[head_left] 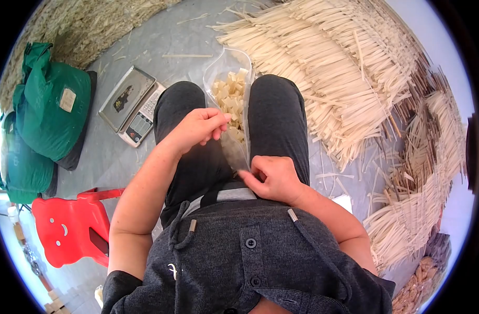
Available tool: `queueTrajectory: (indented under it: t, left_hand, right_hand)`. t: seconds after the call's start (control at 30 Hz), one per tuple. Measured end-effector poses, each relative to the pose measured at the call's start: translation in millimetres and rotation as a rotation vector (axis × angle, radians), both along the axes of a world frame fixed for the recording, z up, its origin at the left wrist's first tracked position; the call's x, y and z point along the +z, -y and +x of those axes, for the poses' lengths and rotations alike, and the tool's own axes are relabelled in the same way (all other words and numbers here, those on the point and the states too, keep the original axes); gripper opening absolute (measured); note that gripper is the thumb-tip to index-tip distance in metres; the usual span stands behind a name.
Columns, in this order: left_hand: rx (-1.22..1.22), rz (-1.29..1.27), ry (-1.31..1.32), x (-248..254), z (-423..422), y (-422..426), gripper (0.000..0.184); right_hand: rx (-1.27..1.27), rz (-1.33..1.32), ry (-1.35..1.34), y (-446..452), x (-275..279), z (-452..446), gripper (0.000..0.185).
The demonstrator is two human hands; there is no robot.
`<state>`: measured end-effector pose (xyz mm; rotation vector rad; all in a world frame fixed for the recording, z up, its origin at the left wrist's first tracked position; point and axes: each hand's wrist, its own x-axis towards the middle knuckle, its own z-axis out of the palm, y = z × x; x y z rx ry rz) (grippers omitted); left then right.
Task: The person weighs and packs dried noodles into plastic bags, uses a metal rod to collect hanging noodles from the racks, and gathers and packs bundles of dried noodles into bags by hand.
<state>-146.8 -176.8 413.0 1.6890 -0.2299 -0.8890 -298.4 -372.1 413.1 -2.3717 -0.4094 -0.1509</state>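
Observation:
A clear plastic bag (234, 152) lies between the thighs, its far end rounded and its near end narrowing towards the waist. Inside it are many pale yellow, short flat pieces (230, 94). My left hand (204, 126) is closed over the bag's left side, thumb and fingertips together; whatever they pinch is hidden. Down by the lap, my right hand (273, 178) has its fingers curled at the near end of the bag, with thumb and forefinger together on the plastic. Its fingertips are slightly blurred.
A digital scale (141, 123) with a metal pan stands on the floor to the left. Beyond it are green sacks (56, 115), with a red plastic chair (72, 227) nearer. Large heaps of pale dried strips (323, 68) spread along the right, and more strips (93, 26) lie at the far left.

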Motion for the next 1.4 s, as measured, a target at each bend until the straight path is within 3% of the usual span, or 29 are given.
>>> queueTrajectory:
  t: [0.1,0.3,0.5,0.8,0.87,1.0,1.1,1.2,1.27,1.4]
  left_hand:
    - [-0.008,-0.01,-0.011,-2.8,1.6,-0.1,0.033]
    - [-0.022,0.012,-0.014,1.1,0.1,5.3,0.033]
    - [-0.033,0.018,-0.013,1.1,2.3,8.4,0.034]
    - [-0.038,-0.007,-0.031,-0.4,2.6,8.6,0.033]
    - [-0.05,0.0,-0.031,-1.8,5.0,7.5,0.033]
    - [-0.062,0.013,-0.03,-3.5,7.1,6.5,0.034]
    - [-0.042,0.004,-0.028,-2.6,5.7,8.3,0.033]
    - [-0.049,0.002,-0.044,-1.2,5.0,9.3,0.033]
    - [-0.052,-0.009,-0.043,-2.5,5.0,9.6,0.033]
    - [-0.06,-0.02,-0.038,-3.2,6.4,9.4,0.033]
  right_hand:
    - [-0.05,-0.05,-0.097,-4.5,5.4,2.3,0.02]
    - [-0.035,0.032,0.078,-1.2,-14.6,6.9,0.021]
    - [-0.073,-0.024,-0.115,-6.5,9.0,7.5,0.019]
    - [-0.1,0.051,0.121,-6.3,-18.0,16.2,0.028]
    - [-0.146,0.016,-0.062,-7.4,-2.5,14.8,0.027]
    - [-0.163,-0.04,-0.116,-10.5,5.9,20.2,0.026]
    - [-0.196,0.018,-0.068,-11.1,-12.4,24.5,0.026]
    - [-0.117,-0.01,0.148,-7.9,-23.6,27.0,0.028]
    - [-0.116,0.08,0.029,-7.2,-16.6,25.9,0.029]
    - [-0.157,0.007,-0.217,-8.2,7.6,26.8,0.026]
